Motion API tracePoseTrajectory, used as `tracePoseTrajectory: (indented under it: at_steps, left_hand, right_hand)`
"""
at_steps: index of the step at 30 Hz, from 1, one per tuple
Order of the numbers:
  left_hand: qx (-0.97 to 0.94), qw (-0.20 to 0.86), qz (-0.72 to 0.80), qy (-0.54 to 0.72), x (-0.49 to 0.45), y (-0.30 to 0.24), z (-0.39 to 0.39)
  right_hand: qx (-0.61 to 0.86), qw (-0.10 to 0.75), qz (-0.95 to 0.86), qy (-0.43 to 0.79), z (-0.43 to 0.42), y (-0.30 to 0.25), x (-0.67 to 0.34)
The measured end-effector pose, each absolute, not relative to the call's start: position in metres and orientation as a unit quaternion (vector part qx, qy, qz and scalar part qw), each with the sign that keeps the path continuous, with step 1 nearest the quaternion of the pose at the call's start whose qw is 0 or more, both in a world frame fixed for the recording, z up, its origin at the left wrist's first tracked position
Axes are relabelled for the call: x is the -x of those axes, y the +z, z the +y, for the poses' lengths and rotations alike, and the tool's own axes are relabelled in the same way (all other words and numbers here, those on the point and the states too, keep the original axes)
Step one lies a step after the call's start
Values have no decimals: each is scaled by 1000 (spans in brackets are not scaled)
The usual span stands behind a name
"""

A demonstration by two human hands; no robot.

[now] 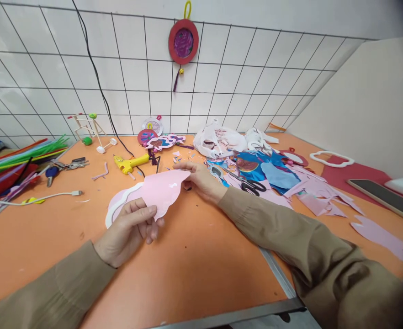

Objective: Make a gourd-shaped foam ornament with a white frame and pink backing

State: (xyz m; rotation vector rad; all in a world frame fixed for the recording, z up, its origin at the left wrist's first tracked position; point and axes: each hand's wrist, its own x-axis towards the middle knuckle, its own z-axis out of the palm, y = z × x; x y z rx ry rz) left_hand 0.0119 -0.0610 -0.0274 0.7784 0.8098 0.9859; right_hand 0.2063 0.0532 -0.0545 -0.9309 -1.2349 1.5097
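Observation:
A pale pink, glossy sheet (163, 189) with a wavy cut edge is held up over the orange table between my hands. My left hand (131, 228) pinches its lower edge, thumb on top and fingers beneath. At the far right corner, my right hand (199, 180) grips the same sheet between thumb and fingers. A white curved frame (122, 201) and another pink piece lie against its left side, partly covered. Beyond the sheet rests a yellow hot glue gun (131, 163). Black-handled scissors (251, 185) lie among scraps right of my right hand.
Pink and blue offcuts (320, 196) spread over the right side, near a phone (386, 196). A white plastic bag (218, 141) sits by the tiled wall. Keys (52, 172), a white cable (50, 195) and coloured pipe cleaners (33, 153) occupy the left.

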Motion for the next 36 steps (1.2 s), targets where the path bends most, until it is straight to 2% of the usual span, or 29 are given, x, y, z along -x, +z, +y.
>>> tracePoseTrajectory:
  at_steps: [17, 24, 31, 36]
  left_hand:
    - [-348, 748, 415, 383, -17, -39, -65]
    - [-432, 704, 479, 297, -20, -39, -72]
    - [-450, 696, 499, 252, -19, -42, -73]
    - [-467, 691, 494, 245, -14, -60, -76]
  right_hand:
    - [390, 494, -607, 485, 56, -69, -215]
    - [402, 467, -697, 366, 55, -79, -221]
    - [346, 438, -806, 195, 50, -73, -221]
    - [344, 415, -827, 158, 43, -72, -220]
